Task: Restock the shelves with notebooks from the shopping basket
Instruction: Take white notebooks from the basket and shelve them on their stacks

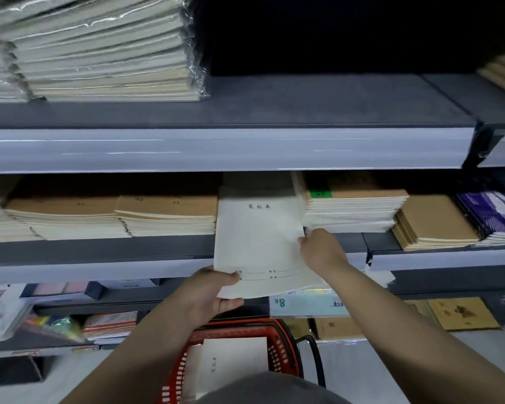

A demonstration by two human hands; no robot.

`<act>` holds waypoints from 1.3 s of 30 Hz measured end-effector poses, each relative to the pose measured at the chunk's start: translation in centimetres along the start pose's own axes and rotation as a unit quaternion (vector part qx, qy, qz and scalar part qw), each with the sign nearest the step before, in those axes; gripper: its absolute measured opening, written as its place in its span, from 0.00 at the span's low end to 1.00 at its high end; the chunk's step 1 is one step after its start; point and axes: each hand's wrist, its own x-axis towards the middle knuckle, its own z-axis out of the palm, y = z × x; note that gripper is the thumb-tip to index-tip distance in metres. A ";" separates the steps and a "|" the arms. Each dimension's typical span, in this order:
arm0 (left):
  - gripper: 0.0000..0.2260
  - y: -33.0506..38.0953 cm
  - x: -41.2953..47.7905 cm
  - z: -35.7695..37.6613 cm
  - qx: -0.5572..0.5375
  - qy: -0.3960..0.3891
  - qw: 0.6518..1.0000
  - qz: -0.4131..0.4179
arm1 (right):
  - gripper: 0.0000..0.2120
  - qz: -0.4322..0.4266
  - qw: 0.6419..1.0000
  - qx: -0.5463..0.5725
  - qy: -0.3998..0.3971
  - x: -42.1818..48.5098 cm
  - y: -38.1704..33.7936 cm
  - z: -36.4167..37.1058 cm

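A stack of white notebooks (257, 240) with printed characters on the top cover lies half on the middle shelf (99, 252), its near end sticking out over the edge. My left hand (210, 293) grips the stack's near left corner, thumb on top. My right hand (321, 249) holds the right edge of the stack. Below, on the floor, stands a red shopping basket (277, 348) with more white notebooks (233, 363) inside.
Brown-covered notebook stacks (166, 214) flank the gap on the left and taller stacks (353, 208) on the right. The upper shelf (303, 106) holds plastic-wrapped packs (99, 48) at left. Lower shelves carry assorted stationery (108, 323) and paper packs (306, 303).
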 end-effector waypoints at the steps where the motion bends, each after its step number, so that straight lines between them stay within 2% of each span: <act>1: 0.08 0.0 0.0 0.0 -0.007 0.002 1.000 -0.005 | 0.14 0.001 1.000 0.031 0.003 0.1 0.2 0.1; 7: 0.10 0.4 0.8 0.3 -0.066 0.027 0.997 -0.014 | 0.15 0.035 0.977 0.210 0.003 -0.2 0.6 0.2; 10: 0.08 1.4 1.4 0.6 -0.078 0.033 0.996 -0.009 | 0.15 0.095 0.952 0.282 -0.078 -0.8 0.3 -0.5; 12: 0.08 2.1 1.8 0.8 -0.083 0.037 0.996 -0.003 | 0.14 0.107 0.939 0.283 -0.162 -1.2 0.3 -0.8; 14: 0.08 2.6 2.2 1.0 -0.091 0.044 0.995 -0.001 | 0.14 0.106 0.920 0.320 -0.200 -1.3 0.2 -0.8; 18: 0.12 3.3 2.8 1.3 -0.144 0.068 0.987 0.001 | 0.10 0.140 0.885 0.422 -0.138 -1.0 -0.5 -0.1; 21: 0.07 3.4 2.9 1.7 -0.224 0.064 0.972 0.011 | 0.08 0.174 0.856 0.483 -0.067 -0.4 -1.1 0.6; 24: 0.07 3.3 2.8 1.7 -0.235 0.004 0.972 0.015 | 0.04 0.209 0.785 0.582 -0.028 0.0 -1.4 1.0; 25: 0.09 3.3 2.7 1.7 -0.204 -0.023 0.979 0.013 | 0.05 0.214 0.755 0.619 -0.028 0.1 -1.5 1.1; 26: 0.11 3.3 2.7 1.7 -0.170 -0.041 0.985 0.011 | 0.09 0.208 0.737 0.642 -0.028 0.3 -1.5 1.3; 29: 0.15 3.9 2.9 1.9 -0.122 -0.053 0.991 0.010 | 0.18 0.191 0.735 0.650 -0.012 1.0 -1.6 1.8; 33: 0.17 5.5 3.2 2.3 -0.147 -0.066 0.987 0.003 | 0.19 0.199 0.741 0.641 -0.013 2.0 -1.4 1.9; 39: 0.19 7.1 3.7 2.9 -0.136 -0.106 0.985 0.008 | 0.16 0.210 0.783 0.583 -0.058 2.8 -2.0 2.0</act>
